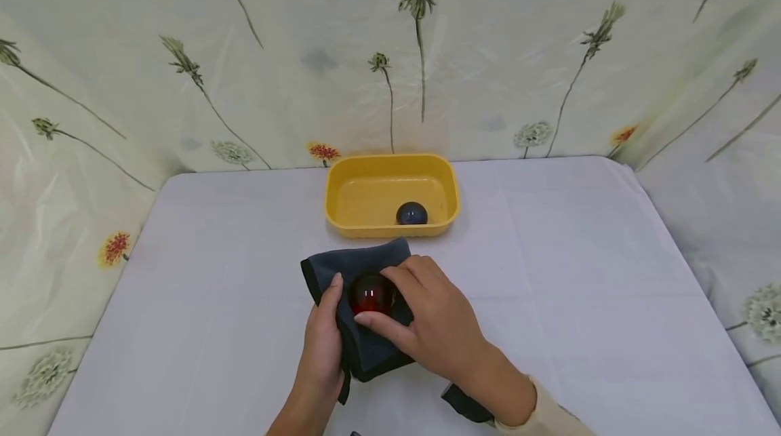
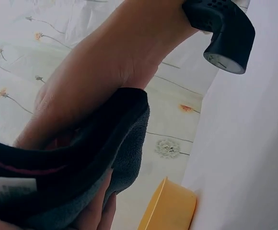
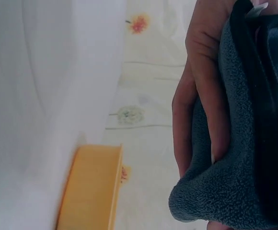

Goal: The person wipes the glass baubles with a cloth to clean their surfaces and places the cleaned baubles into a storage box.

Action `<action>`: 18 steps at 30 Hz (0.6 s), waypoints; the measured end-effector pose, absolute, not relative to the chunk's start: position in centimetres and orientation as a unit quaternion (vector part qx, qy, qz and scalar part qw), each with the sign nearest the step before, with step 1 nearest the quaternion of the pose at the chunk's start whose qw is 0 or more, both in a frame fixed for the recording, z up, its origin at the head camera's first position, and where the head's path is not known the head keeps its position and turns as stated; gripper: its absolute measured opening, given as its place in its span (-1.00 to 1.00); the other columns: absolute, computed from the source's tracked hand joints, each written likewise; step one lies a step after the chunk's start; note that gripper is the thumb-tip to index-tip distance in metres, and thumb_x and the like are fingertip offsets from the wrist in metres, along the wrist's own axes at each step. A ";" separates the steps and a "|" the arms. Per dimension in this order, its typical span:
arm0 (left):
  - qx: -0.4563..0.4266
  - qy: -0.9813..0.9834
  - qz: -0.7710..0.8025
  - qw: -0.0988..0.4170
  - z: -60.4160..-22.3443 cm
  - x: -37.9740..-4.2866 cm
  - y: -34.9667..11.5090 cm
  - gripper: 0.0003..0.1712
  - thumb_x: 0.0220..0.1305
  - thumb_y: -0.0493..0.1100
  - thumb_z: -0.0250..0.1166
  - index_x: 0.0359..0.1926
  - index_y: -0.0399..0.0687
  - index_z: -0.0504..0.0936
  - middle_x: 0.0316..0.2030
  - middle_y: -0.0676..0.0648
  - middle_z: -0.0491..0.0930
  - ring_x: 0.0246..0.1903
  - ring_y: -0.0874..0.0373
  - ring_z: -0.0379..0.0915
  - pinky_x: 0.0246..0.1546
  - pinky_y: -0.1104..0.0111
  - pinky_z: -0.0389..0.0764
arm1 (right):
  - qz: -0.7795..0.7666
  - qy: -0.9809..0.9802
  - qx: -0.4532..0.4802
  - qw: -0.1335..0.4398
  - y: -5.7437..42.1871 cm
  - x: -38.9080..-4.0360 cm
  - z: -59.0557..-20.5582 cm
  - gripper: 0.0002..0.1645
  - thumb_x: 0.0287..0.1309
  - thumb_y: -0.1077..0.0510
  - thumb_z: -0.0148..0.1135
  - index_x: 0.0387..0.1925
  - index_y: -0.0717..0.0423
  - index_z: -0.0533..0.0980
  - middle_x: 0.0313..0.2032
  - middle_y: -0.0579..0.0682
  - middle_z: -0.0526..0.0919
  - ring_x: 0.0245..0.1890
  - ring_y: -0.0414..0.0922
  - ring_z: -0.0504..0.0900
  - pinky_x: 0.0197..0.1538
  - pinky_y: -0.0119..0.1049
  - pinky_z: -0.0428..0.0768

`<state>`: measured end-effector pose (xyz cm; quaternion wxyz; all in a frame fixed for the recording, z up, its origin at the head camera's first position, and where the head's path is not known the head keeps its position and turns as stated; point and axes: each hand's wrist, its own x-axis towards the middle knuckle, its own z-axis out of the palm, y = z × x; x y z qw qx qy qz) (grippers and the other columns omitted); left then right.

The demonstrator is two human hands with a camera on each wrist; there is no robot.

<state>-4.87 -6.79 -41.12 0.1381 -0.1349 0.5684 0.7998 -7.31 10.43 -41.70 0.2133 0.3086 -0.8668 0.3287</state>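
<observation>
A dark red, glossy ball (image 1: 370,294) sits on a folded grey-blue cloth (image 1: 378,354) with black edging, held above the table. My left hand (image 1: 323,344) grips the cloth from its left side, thumb on top and fingers beneath. The right hand (image 1: 436,314) pinches the ball between its thumb and fingers. In the right wrist view, left-hand fingers (image 3: 211,105) press under the cloth (image 3: 235,158). The ball is mostly hidden in the left wrist view, where the cloth (image 2: 124,158) shows a white label.
Beyond the hands, a yellow tray (image 1: 360,230) stands at the table's back edge with a dark blue ball (image 1: 411,213) inside. A white cloth covers the table (image 1: 579,287). Floral sheeting (image 1: 293,83) hangs behind and at the sides.
</observation>
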 end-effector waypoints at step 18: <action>-0.127 0.573 0.800 0.127 -41.0 -5.0 -6.7 -0.27 0.63 0.30 -0.11 0.48 -0.15 0.21 0.34 -0.17 0.34 0.27 0.01 0.28 0.18 0.27 0.49 | 0.333 -0.855 0.344 0.199 10.9 -7.3 -41.7 -0.24 0.14 -0.12 0.60 0.25 0.16 0.52 0.06 0.04 0.56 0.01 -0.11 0.56 0.04 -0.30 0.68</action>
